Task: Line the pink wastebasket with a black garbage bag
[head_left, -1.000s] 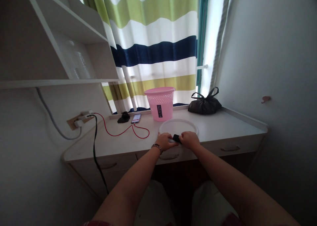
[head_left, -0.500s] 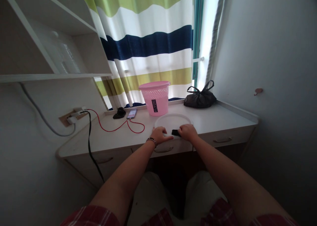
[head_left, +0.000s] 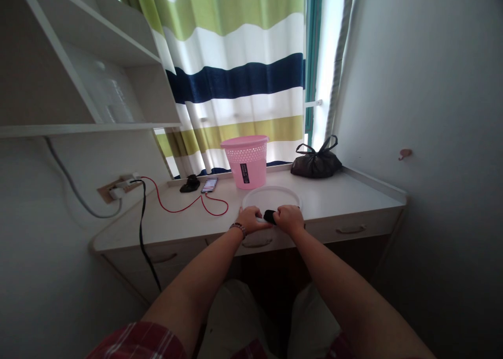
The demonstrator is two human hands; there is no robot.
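A round white lid-like piece (head_left: 272,187) with a raised rim lies at the front edge of the desk. My left hand (head_left: 249,220) is closed on its near left rim, the thumb pointing right along it. My right hand (head_left: 290,219) grips a small, soft-looking black piece, perhaps cloth (head_left: 269,216), and presses it at the near rim beside my left thumb. Both hands are close together. Just behind the round piece stands a pink plastic basket (head_left: 253,173) with a perforated upper band and a dark label.
A tied black plastic bag (head_left: 316,165) rests at the back right of the desk (head_left: 338,194). At the back left are a small black bundle (head_left: 191,183) and a phone (head_left: 209,185) on a red cable (head_left: 176,211). A black cable (head_left: 141,233) hangs from the wall socket.
My right hand has slid left along the rim with the black piece, closer to my left hand. The view has tilted up slightly. The basket and bag have stayed in place.
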